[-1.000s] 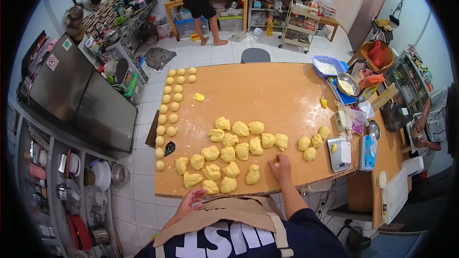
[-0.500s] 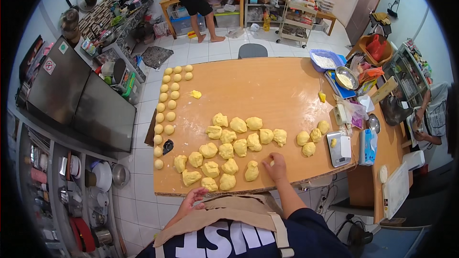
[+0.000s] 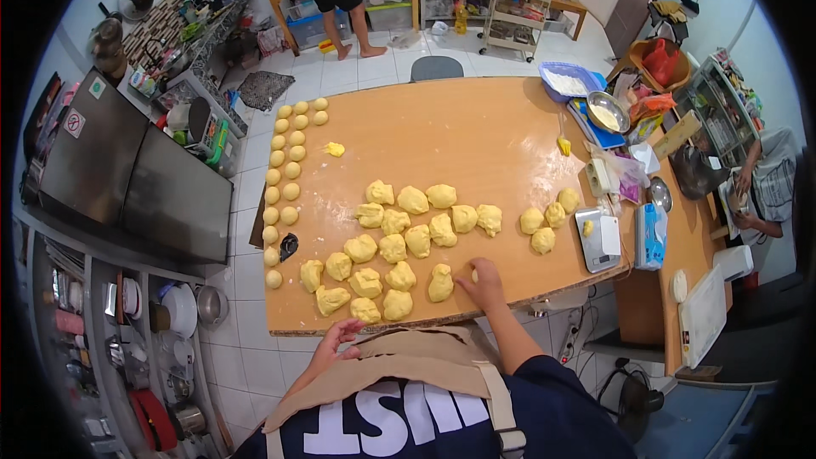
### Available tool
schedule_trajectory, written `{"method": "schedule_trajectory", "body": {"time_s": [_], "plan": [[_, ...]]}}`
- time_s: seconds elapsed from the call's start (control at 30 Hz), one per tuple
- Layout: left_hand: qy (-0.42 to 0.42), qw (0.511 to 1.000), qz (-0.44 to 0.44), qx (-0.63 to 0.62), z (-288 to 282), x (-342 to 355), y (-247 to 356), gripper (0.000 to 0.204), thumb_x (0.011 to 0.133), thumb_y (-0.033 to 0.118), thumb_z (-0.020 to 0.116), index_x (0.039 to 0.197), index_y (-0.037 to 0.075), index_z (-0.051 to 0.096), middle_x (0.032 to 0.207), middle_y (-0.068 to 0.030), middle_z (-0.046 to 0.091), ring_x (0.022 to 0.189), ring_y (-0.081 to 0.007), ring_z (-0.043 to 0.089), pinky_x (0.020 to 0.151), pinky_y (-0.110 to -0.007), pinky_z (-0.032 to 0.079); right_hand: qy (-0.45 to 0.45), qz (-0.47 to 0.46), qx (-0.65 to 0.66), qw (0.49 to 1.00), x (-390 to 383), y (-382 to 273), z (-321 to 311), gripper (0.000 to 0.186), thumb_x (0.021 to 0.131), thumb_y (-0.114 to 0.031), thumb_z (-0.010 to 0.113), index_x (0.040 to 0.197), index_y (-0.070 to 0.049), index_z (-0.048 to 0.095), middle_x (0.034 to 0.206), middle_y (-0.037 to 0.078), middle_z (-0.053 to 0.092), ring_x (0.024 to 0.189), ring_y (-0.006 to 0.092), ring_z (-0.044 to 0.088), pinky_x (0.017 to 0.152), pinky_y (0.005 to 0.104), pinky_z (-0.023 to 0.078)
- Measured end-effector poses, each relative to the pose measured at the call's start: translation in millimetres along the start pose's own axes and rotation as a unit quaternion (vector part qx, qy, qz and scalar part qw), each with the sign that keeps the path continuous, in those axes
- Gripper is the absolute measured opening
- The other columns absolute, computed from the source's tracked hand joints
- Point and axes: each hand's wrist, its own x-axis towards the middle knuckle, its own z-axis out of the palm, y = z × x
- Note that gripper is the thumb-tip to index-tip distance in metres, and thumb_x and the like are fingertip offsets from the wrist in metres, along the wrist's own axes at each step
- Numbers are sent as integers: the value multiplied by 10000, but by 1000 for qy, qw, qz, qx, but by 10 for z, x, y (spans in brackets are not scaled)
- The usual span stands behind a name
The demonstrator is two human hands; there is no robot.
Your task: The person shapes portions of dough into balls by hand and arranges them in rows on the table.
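Dough lumps [image 3: 393, 247] have slid up my view. My right hand [image 3: 483, 285] curls by a small pale bit [image 3: 474, 275]; can't tell if it grips. One lump [image 3: 440, 283] sits near, at nine o'clock. My left hand [image 3: 338, 337] is open. Swinging left could squash that lump.

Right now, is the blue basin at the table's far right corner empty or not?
Not empty: something white shows inside the blue basin; how full, I can't tell.

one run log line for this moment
right hand: beside dough lump; left hand: open, by table; dough balls: lined along table's left
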Motion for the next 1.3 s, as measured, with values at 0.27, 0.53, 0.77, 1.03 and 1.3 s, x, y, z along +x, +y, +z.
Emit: {"method": "schedule_trajectory", "body": {"time_s": [0.27,0.53,0.77,1.03,1.3], "plan": [[10,998,-29,-46,32,-44,45,701,874,320,705,1432,81,355,1411,-105,483,1333,-208,418,1073,-368,323,-54,80,-17,995,-116,162,-277,508,697,-201,833,1106,-36,580,1142,164,600,1087,350,557,916,427,475],[-44,997,-13,62,34,118,345,678,877,281,690,1431,83,352,1418,-107,469,1330,-218,422,1070,-374,327,-56,3,37,998,-324,-47,-321,564,696,-205,848,1147,-27,561,1095,168,609,1044,364,577,899,416,488],[-50,999,-17,5,134,214,237,655,872,258,695,1413,76,375,1388,-100,494,1321,-212,428,1068,-380,332,-19,93,-3,995,-31,-15,-172,579,703,-192,841,1176,-31,548,1178,182,584,1102,373,558,954,425,469],[26,995,-33,-85,263,432,436,479,959,169,582,1385,50,396,1364,-111,508,1282,-196,461,1043,-320,365,-97,118,-62,986,-507,-353,-482,608,728,-117,800,1232,-43,468,1148,185,605,1107,368,572,914,437,482],[38,967,-91,-236,682,834,1118,474,1017,355,472,1368,45,403,1358,-127,507,1259,-223,479,1047,-358,390,-98,109,149,978,406,-1304,-1008,597,677,-124,862,1148,-38,505,999,123,656,955,305,654,843,392,525]]}}
